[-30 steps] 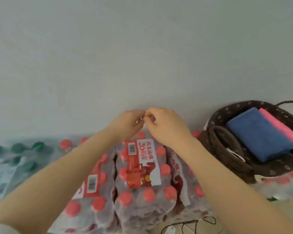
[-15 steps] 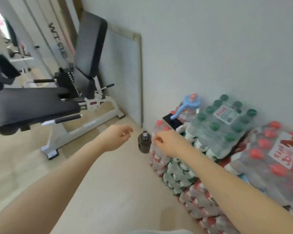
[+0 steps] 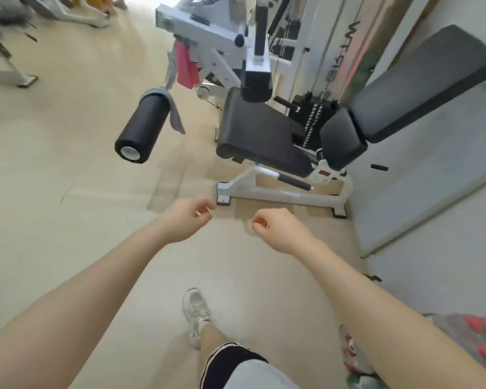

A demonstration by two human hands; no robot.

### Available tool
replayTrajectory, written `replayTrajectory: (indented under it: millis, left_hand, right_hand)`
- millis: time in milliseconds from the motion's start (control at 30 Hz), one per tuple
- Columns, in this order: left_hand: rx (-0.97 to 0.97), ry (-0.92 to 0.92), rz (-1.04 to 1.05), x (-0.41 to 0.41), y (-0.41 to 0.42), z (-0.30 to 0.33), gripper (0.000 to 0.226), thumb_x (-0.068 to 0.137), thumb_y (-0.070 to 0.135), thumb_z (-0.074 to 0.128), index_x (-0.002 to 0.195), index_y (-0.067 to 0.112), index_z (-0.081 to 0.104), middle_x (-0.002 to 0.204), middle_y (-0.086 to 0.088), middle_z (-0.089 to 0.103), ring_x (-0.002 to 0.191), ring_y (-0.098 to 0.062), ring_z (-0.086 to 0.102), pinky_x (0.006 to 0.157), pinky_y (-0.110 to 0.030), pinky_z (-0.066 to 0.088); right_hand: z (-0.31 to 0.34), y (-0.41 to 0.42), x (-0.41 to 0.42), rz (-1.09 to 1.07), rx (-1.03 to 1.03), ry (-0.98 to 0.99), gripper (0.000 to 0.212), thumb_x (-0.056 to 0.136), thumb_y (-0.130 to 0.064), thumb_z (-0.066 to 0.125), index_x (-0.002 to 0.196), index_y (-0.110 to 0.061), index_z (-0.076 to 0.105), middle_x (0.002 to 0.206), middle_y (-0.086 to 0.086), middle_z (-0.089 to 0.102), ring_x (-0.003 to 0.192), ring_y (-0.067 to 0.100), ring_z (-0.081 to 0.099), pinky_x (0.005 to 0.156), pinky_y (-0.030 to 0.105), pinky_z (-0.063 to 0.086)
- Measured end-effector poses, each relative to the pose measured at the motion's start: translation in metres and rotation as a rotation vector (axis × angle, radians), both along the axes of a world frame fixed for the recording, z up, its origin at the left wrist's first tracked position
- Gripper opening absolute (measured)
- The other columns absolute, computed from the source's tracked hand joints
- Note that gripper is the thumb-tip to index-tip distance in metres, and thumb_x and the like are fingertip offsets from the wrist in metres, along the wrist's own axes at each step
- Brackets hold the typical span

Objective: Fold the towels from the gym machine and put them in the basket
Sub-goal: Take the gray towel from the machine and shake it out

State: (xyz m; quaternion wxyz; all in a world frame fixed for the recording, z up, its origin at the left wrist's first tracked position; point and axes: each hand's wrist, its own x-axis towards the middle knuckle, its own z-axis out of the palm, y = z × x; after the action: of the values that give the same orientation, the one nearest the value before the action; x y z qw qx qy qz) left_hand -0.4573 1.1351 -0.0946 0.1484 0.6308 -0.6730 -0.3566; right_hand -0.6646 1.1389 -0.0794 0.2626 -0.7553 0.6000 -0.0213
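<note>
Both arms stretched out over the pale floor (image 3: 68, 220), and neither hand has anything in it: left hand (image 3: 187, 217) loosely curled, fingers hanging slack; right hand (image 3: 275, 228) curled a touch tighter, thumb near the fingertips, nothing held. Ahead stands the gym machine (image 3: 264, 130), black seat, white frame. A grey towel (image 3: 174, 113) droops limp over the inner end of the black foam roller (image 3: 143, 127). Farther back a red-pink towel (image 3: 187, 67) hangs from the white frame, crumpled, looks like, though it's blurred. One white sneaker (image 3: 195, 313) planted below.
</note>
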Motion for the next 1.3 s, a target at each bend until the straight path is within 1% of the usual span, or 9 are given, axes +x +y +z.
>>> replayTrajectory:
  millis: [100, 267, 400, 567, 733, 867, 1100, 1167, 1300]
  left_hand:
    - [-0.029, -0.065, 0.029, 0.057, -0.056, 0.003, 0.025, 0.093, 0.019, 0.047, 0.117, 0.017, 0.056, 0.107, -0.001, 0.060, 0.095, -0.019, 0.058, 0.078, -0.023, 0.040]
    - [-0.040, -0.068, 0.089, 0.150, -0.160, 0.023, 0.027, 0.094, 0.019, 0.045, 0.119, 0.017, 0.055, 0.104, 0.001, 0.059, 0.089, -0.016, 0.055, 0.073, -0.022, 0.039]
    - [-0.098, -0.069, 0.125, 0.225, -0.232, 0.033, 0.026, 0.093, 0.018, 0.047, 0.116, 0.016, 0.058, 0.105, -0.001, 0.063, 0.090, -0.016, 0.056, 0.079, -0.025, 0.043]
    - [-0.093, 0.020, 0.131, 0.315, -0.306, 0.030, 0.025, 0.093, 0.014, 0.045, 0.116, 0.013, 0.057, 0.101, -0.004, 0.063, 0.089, -0.023, 0.060, 0.078, -0.029, 0.047]
    - [-0.062, -0.024, 0.044, 0.416, -0.395, 0.000, 0.027, 0.094, 0.014, 0.045, 0.119, 0.015, 0.056, 0.108, -0.004, 0.060, 0.089, -0.015, 0.052, 0.076, -0.021, 0.036]
    - [-0.017, -0.082, -0.092, 0.499, -0.477, -0.013, 0.029, 0.094, 0.015, 0.044, 0.121, 0.012, 0.055, 0.115, -0.007, 0.061, 0.096, -0.021, 0.056, 0.077, -0.019, 0.036]
    - [0.058, -0.324, -0.396, 0.605, -0.628, -0.004, 0.040, 0.093, 0.016, 0.040, 0.133, 0.013, 0.041, 0.122, -0.010, 0.060, 0.109, -0.029, 0.055, 0.088, -0.031, 0.044]
    - [0.060, -0.319, -0.442, 0.614, -0.666, -0.003, 0.041, 0.093, 0.017, 0.040, 0.134, 0.013, 0.040, 0.120, -0.009, 0.061, 0.107, -0.028, 0.057, 0.085, -0.030, 0.043]
    - [0.041, -0.304, -0.478, 0.621, -0.733, -0.018, 0.045, 0.094, 0.019, 0.039, 0.138, 0.017, 0.033, 0.118, -0.007, 0.061, 0.105, -0.028, 0.056, 0.079, -0.029, 0.040]
  right_hand:
    - [-0.008, -0.067, 0.058, 0.038, -0.012, 0.004, 0.025, 0.092, -0.022, 0.042, 0.098, -0.010, 0.063, 0.100, 0.003, 0.065, 0.090, 0.023, 0.059, 0.080, 0.040, 0.051]
    - [0.001, -0.188, 0.161, 0.080, 0.002, -0.009, 0.022, 0.091, -0.017, 0.041, 0.077, -0.015, 0.057, 0.091, 0.006, 0.062, 0.086, 0.024, 0.055, 0.069, 0.031, 0.041]
    - [0.023, -0.269, 0.242, 0.120, -0.060, -0.055, 0.023, 0.093, -0.020, 0.042, 0.098, -0.010, 0.063, 0.103, 0.006, 0.065, 0.095, 0.024, 0.057, 0.078, 0.033, 0.046]
    - [0.022, -0.350, 0.333, 0.127, -0.057, -0.053, 0.025, 0.093, -0.022, 0.042, 0.100, -0.009, 0.063, 0.101, 0.004, 0.064, 0.090, 0.021, 0.058, 0.079, 0.037, 0.052]
    - [-0.010, -0.427, 0.419, 0.046, -0.027, -0.025, 0.025, 0.093, -0.024, 0.044, 0.101, -0.010, 0.063, 0.100, 0.001, 0.065, 0.092, 0.021, 0.059, 0.084, 0.040, 0.052]
    - [-0.037, -0.489, 0.493, -0.082, 0.030, -0.010, 0.025, 0.094, -0.024, 0.043, 0.101, -0.009, 0.063, 0.099, 0.002, 0.064, 0.091, 0.021, 0.058, 0.080, 0.034, 0.048]
    - [-0.033, -0.591, 0.603, -0.238, 0.157, 0.000, 0.024, 0.094, -0.023, 0.044, 0.103, -0.009, 0.060, 0.105, 0.008, 0.061, 0.093, 0.023, 0.057, 0.080, 0.034, 0.048]
    - [-0.035, -0.614, 0.613, -0.266, 0.143, -0.007, 0.028, 0.094, -0.023, 0.045, 0.118, -0.012, 0.054, 0.119, 0.007, 0.056, 0.102, 0.024, 0.054, 0.086, 0.034, 0.046]
    - [-0.063, -0.670, 0.622, -0.397, 0.040, 0.136, 0.062, 0.091, -0.017, 0.049, 0.146, -0.018, 0.019, 0.147, 0.006, 0.033, 0.134, 0.026, 0.032, 0.108, 0.039, 0.032]
